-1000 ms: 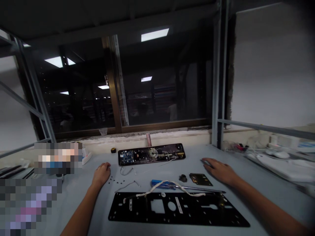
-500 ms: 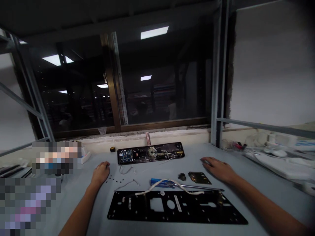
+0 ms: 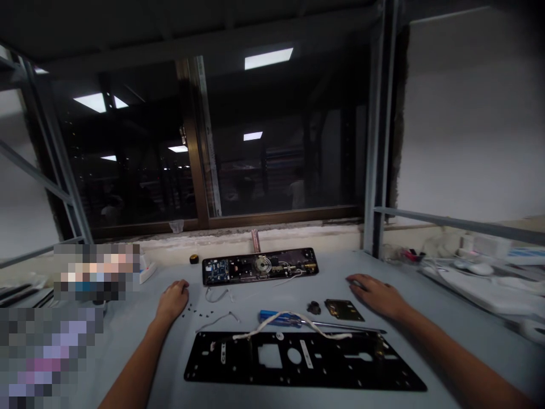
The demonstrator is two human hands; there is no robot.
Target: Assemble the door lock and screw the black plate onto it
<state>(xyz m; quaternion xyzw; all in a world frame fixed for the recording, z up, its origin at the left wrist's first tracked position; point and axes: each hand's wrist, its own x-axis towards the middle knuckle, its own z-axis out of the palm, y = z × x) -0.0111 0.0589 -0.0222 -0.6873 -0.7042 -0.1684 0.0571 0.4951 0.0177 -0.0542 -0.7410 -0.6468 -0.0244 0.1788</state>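
Note:
My left hand [image 3: 172, 300] rests on the grey table with its fingers curled loosely, empty, next to several tiny black screws [image 3: 192, 309]. My right hand [image 3: 377, 294] lies flat on the table with fingers stretched out, holding nothing. Between my arms lies a long black metal plate with cut-outs [image 3: 304, 362], a white cable [image 3: 293, 325] draped over its far edge. A blue-handled screwdriver [image 3: 279, 318] lies just beyond it. Further back sits an open lock body with a circuit board [image 3: 259, 266]. A small dark square plate [image 3: 344, 309] and a black knob [image 3: 314, 307] lie near my right hand.
A dark window [image 3: 238, 142] and a metal frame post [image 3: 374, 142] stand behind the table. Cluttered white items [image 3: 481, 272] fill the right side. Blurred patches cover the left. A small round black and yellow object [image 3: 195, 259] sits by the sill.
Both hands stay where they were on the table. Only the view has shifted slightly.

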